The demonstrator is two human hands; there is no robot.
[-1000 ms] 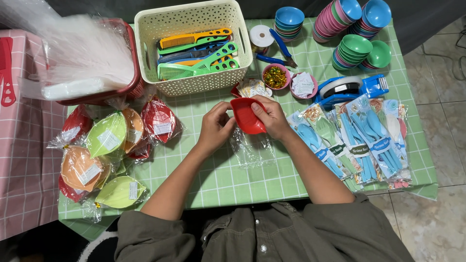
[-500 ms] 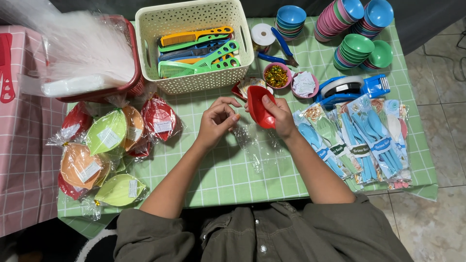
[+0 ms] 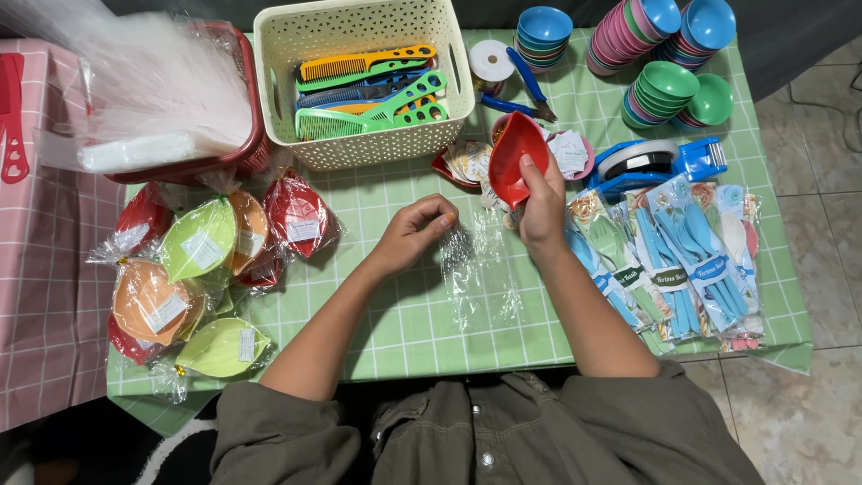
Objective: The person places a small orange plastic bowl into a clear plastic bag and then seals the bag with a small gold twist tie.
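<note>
Above clear bag (image 3: 480, 269), red bowl (image 3: 516, 157) lifted higher

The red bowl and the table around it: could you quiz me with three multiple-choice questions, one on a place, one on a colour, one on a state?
1. Where do the combs lie?
A. in the cream basket
B. on the floor
C. in a blue bowl

2. What colour is the checked tablecloth?
A. yellow
B. green
C. black

3. How is the red bowl held?
A. flat on the table
B. in the left hand
C. lifted in the right hand

Answers: 1 A, the combs lie inside the basket's walls. 2 B, its squares are green. 3 C, the right hand grips the tilted bowl, while the left hand pinches the clear plastic bag.
</note>
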